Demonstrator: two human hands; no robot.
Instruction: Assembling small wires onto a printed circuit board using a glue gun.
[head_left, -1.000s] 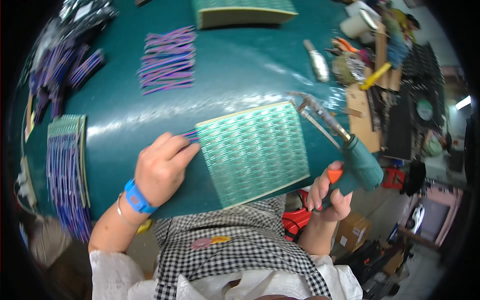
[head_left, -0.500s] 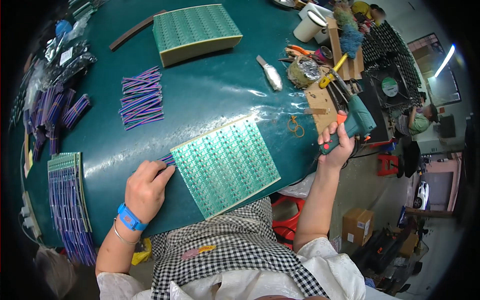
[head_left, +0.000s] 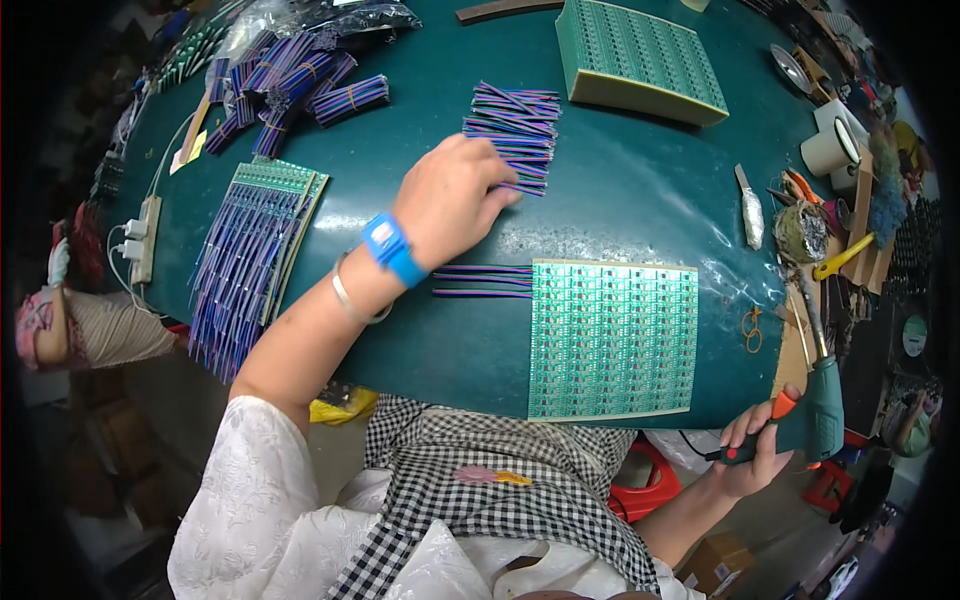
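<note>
In the head view, the pile of wires lies on the counter, at the fingertips of the left hand; that hand reaches in from the counter's near edge and covers the pile's near left part; most of what we see of the pile spreads from there toward the far edge and to the right.

The single wires run roughly left to right, a few slanting, with their long axis about in line with the near edge; the pile as a whole is longer from near to far.

The left fingers are bent, thumb and forefinger close to each other at the pile's near end; the hand is a little blurred, so we cannot tell whether they pinch a wire.

The left hand is clearly the nearer one; the right hand is well apart, by the near right corner, its fingers wrapped around the grip of the soldering gun, whose tip points toward the far edge.

Between the two hands we see the circuit board, close by the near edge; a few attached wires stick out from its left side, nearer the near edge than the pile.
</note>
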